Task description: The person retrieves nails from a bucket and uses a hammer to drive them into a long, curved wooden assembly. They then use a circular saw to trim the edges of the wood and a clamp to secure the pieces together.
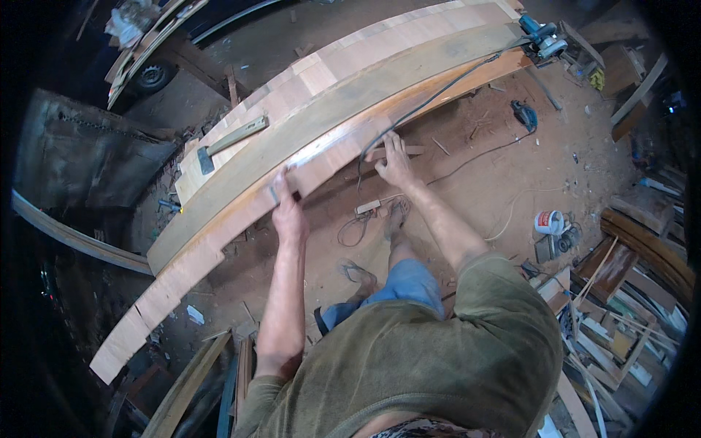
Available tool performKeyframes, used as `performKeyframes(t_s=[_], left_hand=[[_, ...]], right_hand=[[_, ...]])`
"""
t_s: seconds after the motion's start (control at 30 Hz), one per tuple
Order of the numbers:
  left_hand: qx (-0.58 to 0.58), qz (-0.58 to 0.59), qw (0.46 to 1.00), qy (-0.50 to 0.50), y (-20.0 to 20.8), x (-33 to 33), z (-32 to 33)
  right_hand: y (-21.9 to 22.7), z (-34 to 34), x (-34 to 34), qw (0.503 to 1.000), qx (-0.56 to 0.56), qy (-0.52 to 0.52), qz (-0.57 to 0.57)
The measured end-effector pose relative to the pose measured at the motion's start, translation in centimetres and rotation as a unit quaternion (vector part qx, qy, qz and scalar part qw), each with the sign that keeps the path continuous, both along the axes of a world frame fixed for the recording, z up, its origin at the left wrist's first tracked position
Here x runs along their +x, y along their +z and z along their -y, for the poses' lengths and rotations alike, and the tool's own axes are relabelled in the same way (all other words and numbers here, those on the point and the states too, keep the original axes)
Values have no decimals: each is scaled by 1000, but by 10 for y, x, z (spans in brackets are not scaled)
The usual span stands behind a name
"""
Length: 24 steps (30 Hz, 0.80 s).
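Observation:
A long curved wooden beam (252, 208) of joined pale blocks sweeps across in front of me, with a darker curved board (343, 95) lying along it. My left hand (290, 219) is closed on the beam's near edge, its fingers pointing up over the face. Farther right, my right hand (397, 164) is at the same edge, fingers close together over a short thin wooden strip (416, 150); its grip is partly hidden. A black cable (431, 98) runs over the beam and drops beside the right hand. A hammer (232, 141) rests on the pale wood beyond.
A blue power saw (544, 38) sits at the beam's far right end. Another blue power tool (523, 115) lies on the dirt floor (475, 190) with its cord. A white tub (548, 222) stands at right, near piled wood scraps (621, 328). A power strip (367, 207) lies near my feet.

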<state>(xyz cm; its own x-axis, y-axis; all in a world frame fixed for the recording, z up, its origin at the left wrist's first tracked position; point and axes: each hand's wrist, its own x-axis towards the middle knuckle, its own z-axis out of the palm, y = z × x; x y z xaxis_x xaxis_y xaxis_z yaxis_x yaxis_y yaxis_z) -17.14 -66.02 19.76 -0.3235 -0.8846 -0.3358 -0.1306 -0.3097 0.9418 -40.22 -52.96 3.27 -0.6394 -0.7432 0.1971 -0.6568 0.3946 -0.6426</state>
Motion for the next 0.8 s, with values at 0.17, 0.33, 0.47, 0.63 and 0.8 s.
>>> performKeyframes(t_s=[0.17, 0.33, 0.47, 0.63, 0.8], left_hand=[[-58, -91, 993, -55, 40, -2, 2], [-91, -134, 978, -135, 43, -7, -12], [-75, -139, 973, -171, 48, -5, -36], [-55, -152, 944, -289, 111, -33, -89], [-135, 31, 866, -480, 161, -17, -103]], right_hand=[[31, 15, -7, 989, 18, -136, -55], [65, -45, -9, 928, -204, -300, 85], [180, -79, 106, 958, -207, -117, -159], [274, -82, 87, 946, -99, -32, -306], [353, -91, 31, 904, -49, 74, -418]])
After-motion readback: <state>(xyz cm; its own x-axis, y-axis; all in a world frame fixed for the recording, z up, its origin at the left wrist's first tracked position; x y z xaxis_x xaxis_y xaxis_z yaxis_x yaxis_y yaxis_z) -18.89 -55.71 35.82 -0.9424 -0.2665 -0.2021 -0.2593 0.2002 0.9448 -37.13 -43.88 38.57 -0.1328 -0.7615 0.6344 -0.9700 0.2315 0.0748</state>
